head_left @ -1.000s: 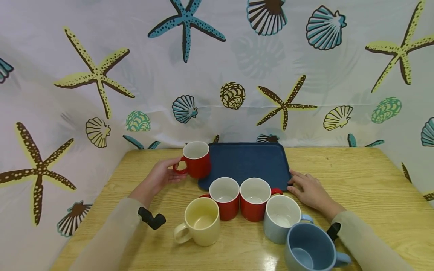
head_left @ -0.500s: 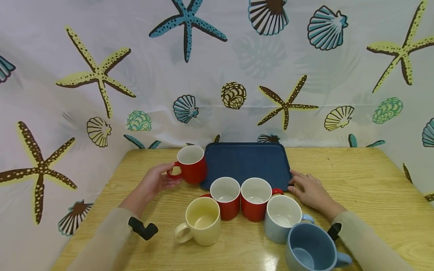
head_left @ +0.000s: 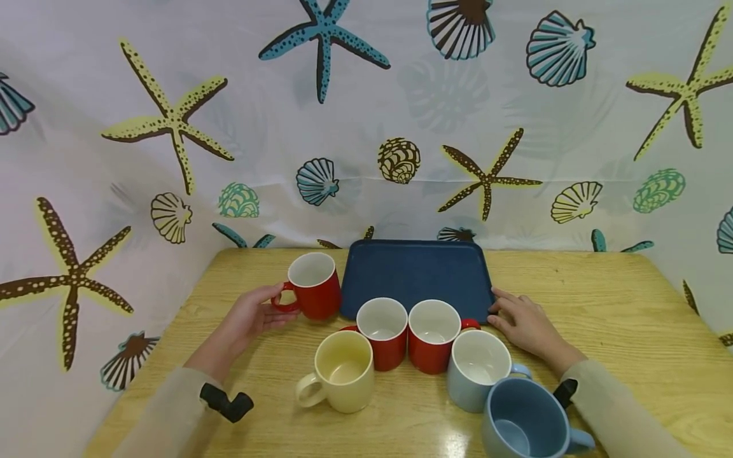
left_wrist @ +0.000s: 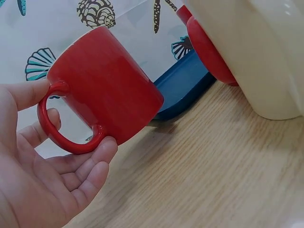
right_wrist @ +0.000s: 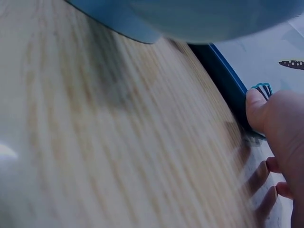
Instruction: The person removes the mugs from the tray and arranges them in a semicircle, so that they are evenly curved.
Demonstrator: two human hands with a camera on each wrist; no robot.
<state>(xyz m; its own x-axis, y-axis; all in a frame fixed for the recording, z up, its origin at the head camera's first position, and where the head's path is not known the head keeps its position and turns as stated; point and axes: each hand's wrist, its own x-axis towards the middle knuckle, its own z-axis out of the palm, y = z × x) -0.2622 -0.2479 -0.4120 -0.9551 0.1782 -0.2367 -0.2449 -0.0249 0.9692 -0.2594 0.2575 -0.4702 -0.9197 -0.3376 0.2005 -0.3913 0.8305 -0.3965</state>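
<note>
By its handle my left hand [head_left: 252, 315] holds a red mug [head_left: 317, 292] with a white inside. The left wrist view shows the thumb at the top of the handle and fingertips under its lower end; the mug [left_wrist: 107, 88] looks raised off the table. Just right of it lies a dark blue tray [head_left: 415, 273]. My right hand [head_left: 525, 323] rests at the tray's near right corner, fingers relaxed. In the right wrist view the thumb [right_wrist: 256, 109] touches the tray's rim [right_wrist: 228, 80]; some of the other fingers are hidden.
In front of the tray stand two more red mugs, left [head_left: 383, 337] and right [head_left: 433, 337]. A cream mug [head_left: 343, 375] is at their left; a pale blue mug [head_left: 472, 381] and a darker blue mug [head_left: 518, 420] are at their right. A patterned cloth [head_left: 366, 114] hangs behind.
My left hand has carried the red mug left and toward me, from over the tray's left edge to beside it. The right hand stays at the tray's corner.
</note>
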